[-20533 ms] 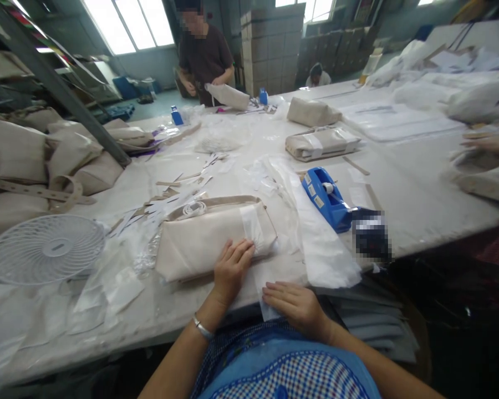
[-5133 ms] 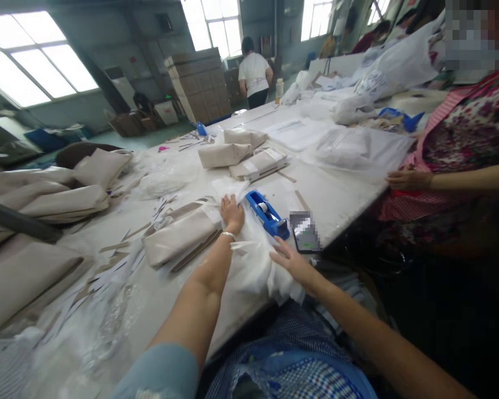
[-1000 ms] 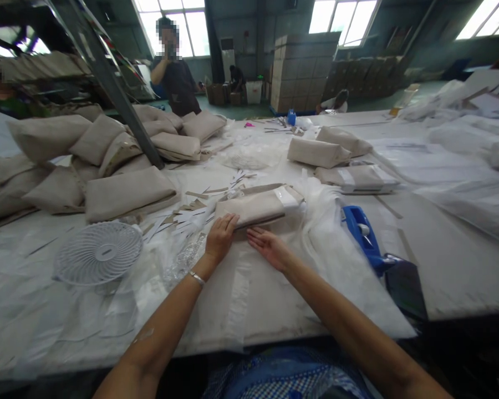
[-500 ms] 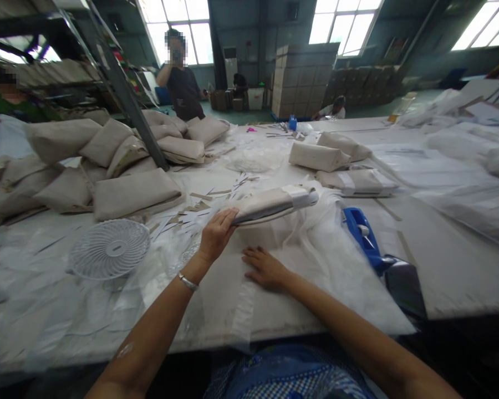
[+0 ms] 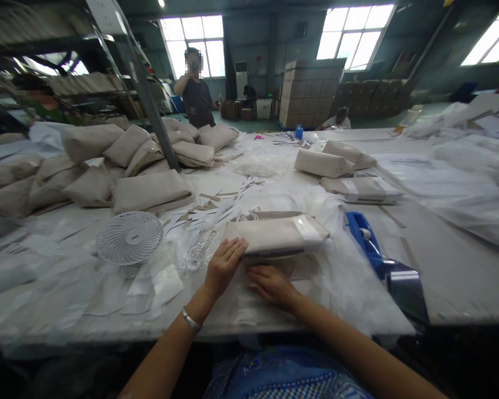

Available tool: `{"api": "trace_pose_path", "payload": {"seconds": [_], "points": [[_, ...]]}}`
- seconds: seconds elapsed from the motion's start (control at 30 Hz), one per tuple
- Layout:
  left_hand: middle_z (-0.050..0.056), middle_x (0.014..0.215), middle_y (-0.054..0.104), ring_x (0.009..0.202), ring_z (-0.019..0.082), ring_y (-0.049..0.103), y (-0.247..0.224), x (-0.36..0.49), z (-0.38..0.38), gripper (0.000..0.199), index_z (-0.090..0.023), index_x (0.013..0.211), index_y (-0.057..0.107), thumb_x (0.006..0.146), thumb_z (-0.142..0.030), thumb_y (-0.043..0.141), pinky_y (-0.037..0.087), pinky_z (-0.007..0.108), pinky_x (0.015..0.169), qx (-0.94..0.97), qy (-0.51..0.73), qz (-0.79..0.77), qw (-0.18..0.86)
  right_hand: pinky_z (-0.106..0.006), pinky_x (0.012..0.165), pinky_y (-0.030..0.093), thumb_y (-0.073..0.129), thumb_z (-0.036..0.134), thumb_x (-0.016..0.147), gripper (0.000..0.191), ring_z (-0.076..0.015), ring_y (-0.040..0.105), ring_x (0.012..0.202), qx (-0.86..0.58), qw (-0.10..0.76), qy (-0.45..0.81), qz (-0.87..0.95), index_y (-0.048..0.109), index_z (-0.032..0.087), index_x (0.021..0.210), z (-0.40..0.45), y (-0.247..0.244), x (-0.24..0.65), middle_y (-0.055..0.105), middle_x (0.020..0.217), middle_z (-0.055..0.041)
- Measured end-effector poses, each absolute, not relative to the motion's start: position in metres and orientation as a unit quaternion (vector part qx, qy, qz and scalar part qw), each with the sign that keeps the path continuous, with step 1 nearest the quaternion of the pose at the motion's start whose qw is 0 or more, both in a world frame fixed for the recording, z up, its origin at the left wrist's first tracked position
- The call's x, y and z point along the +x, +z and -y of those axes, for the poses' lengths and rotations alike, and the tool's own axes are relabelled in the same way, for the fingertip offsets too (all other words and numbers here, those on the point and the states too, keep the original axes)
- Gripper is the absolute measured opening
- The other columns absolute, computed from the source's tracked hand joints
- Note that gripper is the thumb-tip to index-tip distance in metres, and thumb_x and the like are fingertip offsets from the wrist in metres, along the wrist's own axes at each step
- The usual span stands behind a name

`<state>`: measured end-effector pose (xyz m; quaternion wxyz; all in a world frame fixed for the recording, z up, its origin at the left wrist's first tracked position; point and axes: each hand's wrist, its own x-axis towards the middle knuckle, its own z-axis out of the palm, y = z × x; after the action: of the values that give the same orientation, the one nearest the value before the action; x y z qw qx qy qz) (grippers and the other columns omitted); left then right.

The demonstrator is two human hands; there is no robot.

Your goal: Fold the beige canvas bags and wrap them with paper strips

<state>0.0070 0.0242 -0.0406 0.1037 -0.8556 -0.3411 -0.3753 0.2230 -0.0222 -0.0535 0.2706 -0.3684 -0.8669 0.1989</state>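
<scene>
A folded beige fabric bundle (image 5: 274, 235) with a white band near its right end lies in front of me, tilted slightly. My left hand (image 5: 225, 265) grips its near left corner, fingers on top and thumb out of sight. Just below the bundle's near edge, my right hand (image 5: 272, 284) rests palm down with fingers stretched out over pale material. Its fingertips are close under that edge. Thin white translucent sheeting (image 5: 349, 288) spreads beneath and to the right of the bundle.
A blue tape dispenser (image 5: 363, 238) stands to the right, a round white fan grille (image 5: 128, 238) to the left. Beige bundles are heaped around a metal post (image 5: 149, 94) at left; several more bundles (image 5: 324, 162) lie behind right. Paper strips (image 5: 208, 205) litter the middle. A person (image 5: 197, 94) stands beyond.
The bundle has come down toward me from its raised tilt, and its broad top face now shows. My left hand has lowered with it; my right hand stays low beside it. The view has shifted slightly.
</scene>
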Motion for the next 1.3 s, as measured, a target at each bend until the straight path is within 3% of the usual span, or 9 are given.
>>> {"api": "trace_pose_path", "payload": {"seconds": [0.17, 0.4, 0.5, 0.63, 0.73, 0.83, 1.03, 1.13, 1.3], "points": [[0.005, 0.128, 0.067, 0.124, 0.021, 0.06, -0.066, 0.009, 0.006, 0.048, -0.025, 0.142, 0.046, 0.095, -0.014, 0.051, 0.05, 0.045, 0.109, -0.834, -0.406, 0.356, 0.111, -0.037, 0.093, 0.056, 0.049, 0.03, 0.099, 0.029, -0.0225, 0.07, 0.104, -0.374, 0.356, 0.15, 0.843, 0.069, 0.028, 0.12, 0.031, -0.015, 0.246, 0.073, 0.118, -0.0065], [0.002, 0.124, 0.069, 0.121, 0.019, 0.062, -0.086, 0.011, 0.02, 0.041, -0.025, 0.131, 0.056, 0.094, -0.008, 0.048, 0.052, 0.043, 0.107, -0.822, -0.407, 0.386, 0.103, -0.032, 0.086, 0.055, 0.047, 0.038, 0.1, 0.03, -0.0221, 0.072, 0.093, -0.464, 0.294, 0.121, 0.827, 0.073, 0.029, 0.112, -0.04, 0.026, 0.231, 0.076, 0.106, -0.0057], [0.001, 0.122, 0.07, 0.119, 0.017, 0.063, -0.092, 0.011, 0.026, 0.039, -0.024, 0.126, 0.06, 0.094, -0.005, 0.046, 0.053, 0.04, 0.106, -0.822, -0.405, 0.387, 0.101, -0.038, 0.097, 0.052, 0.049, 0.024, 0.097, 0.029, -0.0255, 0.068, 0.109, -0.47, 0.219, 0.097, 0.85, 0.074, 0.026, 0.113, -0.084, 0.026, 0.225, 0.072, 0.12, -0.0076], [0.0, 0.12, 0.071, 0.118, 0.017, 0.064, -0.093, 0.012, 0.028, 0.037, -0.023, 0.121, 0.063, 0.094, -0.005, 0.046, 0.054, 0.04, 0.104, -0.817, -0.414, 0.392, 0.09, -0.045, 0.115, 0.038, 0.055, 0.001, 0.079, 0.046, -0.0273, 0.045, 0.14, -0.384, 0.106, 0.118, 0.91, 0.077, 0.029, 0.108, -0.141, 0.01, 0.216, 0.056, 0.145, -0.0036], [0.0, 0.12, 0.071, 0.118, 0.017, 0.064, -0.093, 0.013, 0.028, 0.035, -0.022, 0.12, 0.064, 0.095, -0.006, 0.047, 0.054, 0.04, 0.104, -0.812, -0.422, 0.391, 0.096, -0.059, 0.117, 0.027, 0.054, 0.0, 0.077, 0.062, -0.0337, 0.027, 0.149, -0.33, -0.034, 0.103, 0.938, 0.068, 0.034, 0.127, -0.168, 0.003, 0.204, 0.037, 0.159, -0.0049], [0.0, 0.12, 0.072, 0.118, 0.017, 0.064, -0.094, 0.013, 0.028, 0.034, -0.022, 0.12, 0.064, 0.095, -0.006, 0.047, 0.053, 0.039, 0.105, -0.809, -0.427, 0.392, 0.1, -0.067, 0.113, 0.025, 0.057, 0.001, 0.077, 0.065, -0.0394, 0.023, 0.149, -0.292, -0.13, 0.085, 0.944, 0.063, 0.036, 0.132, -0.183, 0.004, 0.191, 0.029, 0.163, -0.0079], [-0.001, 0.121, 0.071, 0.119, 0.016, 0.063, -0.096, 0.014, 0.028, 0.032, -0.022, 0.119, 0.065, 0.096, -0.008, 0.049, 0.052, 0.039, 0.107, -0.805, -0.431, 0.397, 0.087, -0.071, 0.114, 0.014, 0.071, 0.012, 0.078, 0.033, -0.0425, 0.024, 0.148, -0.228, -0.149, -0.04, 0.961, 0.076, 0.024, 0.108, -0.194, -0.003, 0.176, 0.038, 0.158, -0.0128], [0.001, 0.121, 0.071, 0.119, 0.016, 0.063, -0.095, 0.014, 0.028, 0.032, -0.021, 0.119, 0.065, 0.096, -0.008, 0.048, 0.052, 0.039, 0.107, -0.805, -0.433, 0.395, 0.088, -0.063, 0.116, 0.019, 0.065, 0.013, 0.086, 0.023, -0.0364, 0.029, 0.147, -0.2, -0.126, -0.084, 0.968, 0.075, 0.021, 0.106, -0.196, -0.012, 0.176, 0.038, 0.158, -0.012], [0.0, 0.121, 0.071, 0.12, 0.016, 0.062, -0.095, 0.013, 0.028, 0.032, -0.021, 0.121, 0.065, 0.096, -0.009, 0.049, 0.051, 0.039, 0.108, -0.804, -0.434, 0.399, 0.081, -0.055, 0.112, 0.033, 0.064, 0.01, 0.086, 0.032, -0.0348, 0.03, 0.147, -0.2, -0.143, -0.042, 0.968, 0.07, 0.02, 0.115, -0.198, -0.015, 0.184, 0.03, 0.162, -0.014]]}}
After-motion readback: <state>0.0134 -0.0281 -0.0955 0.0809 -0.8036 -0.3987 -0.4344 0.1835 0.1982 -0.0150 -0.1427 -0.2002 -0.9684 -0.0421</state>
